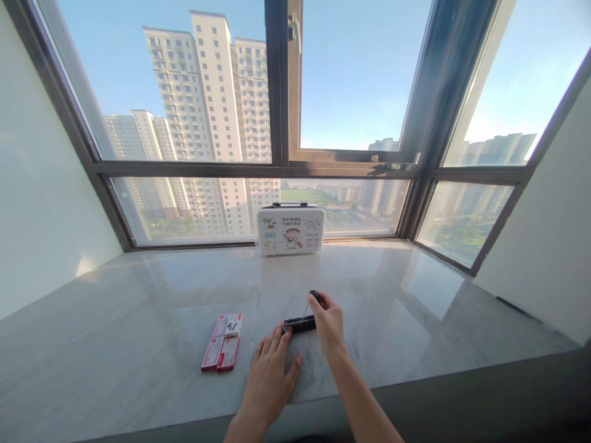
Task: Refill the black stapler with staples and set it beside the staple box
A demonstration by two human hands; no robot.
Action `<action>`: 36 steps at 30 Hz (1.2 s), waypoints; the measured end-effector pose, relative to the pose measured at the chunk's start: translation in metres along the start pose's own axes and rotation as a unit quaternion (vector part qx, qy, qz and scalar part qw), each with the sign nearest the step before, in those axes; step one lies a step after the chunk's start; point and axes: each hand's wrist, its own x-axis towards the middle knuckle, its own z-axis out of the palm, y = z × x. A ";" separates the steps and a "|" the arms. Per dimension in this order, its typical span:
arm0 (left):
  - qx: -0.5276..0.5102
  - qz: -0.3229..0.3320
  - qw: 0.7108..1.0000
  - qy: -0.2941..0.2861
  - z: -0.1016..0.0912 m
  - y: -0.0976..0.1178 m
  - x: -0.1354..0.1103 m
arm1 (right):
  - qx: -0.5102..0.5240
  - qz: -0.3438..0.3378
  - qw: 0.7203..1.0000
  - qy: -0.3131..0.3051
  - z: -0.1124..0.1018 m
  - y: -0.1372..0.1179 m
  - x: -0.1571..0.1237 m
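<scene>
A black stapler (299, 323) lies on the grey stone sill in front of me. My left hand (270, 372) rests flat with its fingers stretched out, the fingertips touching the stapler's left end and the thumb spread away. Above the stapler's right part, my right hand (327, 317) is closed around a small black end piece (314, 294). From that piece a thin, shiny strip slants down to the black body; how the two are joined is too small to make out. Part of the stapler's right end is hidden behind my right hand.
Several red and white small boxes (221, 344) sit together left of my left hand, one printed with a stapler-like picture. A white case (290, 231) with cartoon prints and a dark handle stands at the window. The sill's front edge (406, 383) runs close to my forearms.
</scene>
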 end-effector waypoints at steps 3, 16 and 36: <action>0.008 0.000 1.000 0.004 0.003 0.001 0.000 | 0.187 0.122 0.974 0.043 -0.032 0.020 0.012; 0.116 -0.202 0.950 0.207 -0.029 -0.026 -0.053 | 0.028 0.155 0.976 -0.150 -0.089 0.034 -0.051; -0.304 0.007 0.953 0.002 -0.020 -0.013 0.015 | -0.273 0.125 0.918 -0.259 -0.101 0.036 -0.004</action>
